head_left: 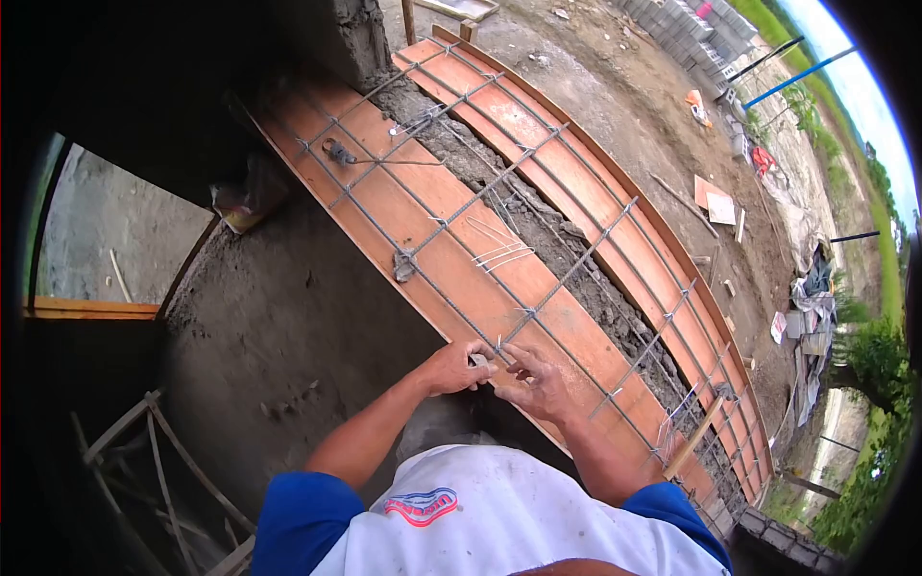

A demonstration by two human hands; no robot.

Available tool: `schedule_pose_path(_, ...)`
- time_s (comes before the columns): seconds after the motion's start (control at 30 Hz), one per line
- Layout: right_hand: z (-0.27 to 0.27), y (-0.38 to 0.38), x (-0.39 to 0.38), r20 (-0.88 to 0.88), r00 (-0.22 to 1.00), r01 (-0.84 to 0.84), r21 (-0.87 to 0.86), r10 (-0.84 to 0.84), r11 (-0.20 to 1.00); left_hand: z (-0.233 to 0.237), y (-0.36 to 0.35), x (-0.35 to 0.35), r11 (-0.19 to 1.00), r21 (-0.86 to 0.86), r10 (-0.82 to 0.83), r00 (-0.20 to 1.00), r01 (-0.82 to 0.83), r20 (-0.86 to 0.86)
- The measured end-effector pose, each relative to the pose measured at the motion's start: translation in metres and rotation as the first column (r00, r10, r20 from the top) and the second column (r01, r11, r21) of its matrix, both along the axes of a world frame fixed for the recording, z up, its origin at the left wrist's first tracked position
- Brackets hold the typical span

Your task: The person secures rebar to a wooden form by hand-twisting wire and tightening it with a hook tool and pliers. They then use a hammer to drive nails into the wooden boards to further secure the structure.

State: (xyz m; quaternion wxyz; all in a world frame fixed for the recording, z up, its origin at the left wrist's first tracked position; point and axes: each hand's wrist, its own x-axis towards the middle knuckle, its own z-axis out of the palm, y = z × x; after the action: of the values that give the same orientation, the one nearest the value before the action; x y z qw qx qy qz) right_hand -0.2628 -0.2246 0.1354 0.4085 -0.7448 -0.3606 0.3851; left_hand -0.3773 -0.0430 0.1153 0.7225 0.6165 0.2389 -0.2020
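Observation:
My left hand (pixel 453 369) is closed, fingertips pinching a small grey lump (pixel 478 360) at the near edge of an orange-brown plywood form (pixel 567 331). Close beside it, my right hand (pixel 540 384) has bent fingers at the edge of a rebar grid (pixel 468 321); whatever they pinch is hidden. Short tie wires bind the bar crossings, one standing up just ahead of my fingertips. Pale bent wires (pixel 501 254) lie on the plywood beyond. A grey lump (pixel 404 266) sits under a bar to the left.
A hammer (pixel 696 440) with a wooden handle rests across the grid at right. A dark metal tool (pixel 338 152) lies at upper left. Rough concrete (pixel 547 230) runs between the plywood strips. Below left are a deep drop and wooden bracing (pixel 163 461). Blocks (pixel 687 38) stand outside.

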Motion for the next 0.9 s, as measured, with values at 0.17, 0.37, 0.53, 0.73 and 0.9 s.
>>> schedule_pose_path(0.17, -0.006, -0.018, -0.056, 0.249, 0.966, 0.021, 0.158, -0.061, 0.987, -0.017, -0.053, -0.013, 0.977, -0.212, 0.047, 0.992, -0.022, 0.113)
schedule_pose_path(0.37, -0.02, -0.104, -0.084, -0.143, 0.947, 0.301, 0.068, -0.289, 0.951, 0.022, -0.099, -0.047, 0.87, -0.489, -0.083, 0.996, 0.064, -0.018)
schedule_pose_path(0.53, -0.023, -0.181, -0.108, -0.953, 0.147, 0.708, -0.085, -0.265, 0.701, 0.027, -0.134, -0.067, 0.881, -0.281, -0.388, 0.921, 0.382, 0.036)
schedule_pose_path(0.73, -0.029, -0.224, -0.141, -0.975, 0.016, 0.748, -0.136, -0.222, 0.65, 0.028, -0.145, -0.065, 0.769, 0.262, -0.617, 0.784, 0.583, 0.067)
schedule_pose_path(0.9, -0.024, -0.205, -0.144, -0.745, 0.237, 0.762, -0.256, -0.623, 0.595, 0.033, -0.112, -0.031, 0.657, 0.595, -0.59, 0.807, 0.463, 0.024)
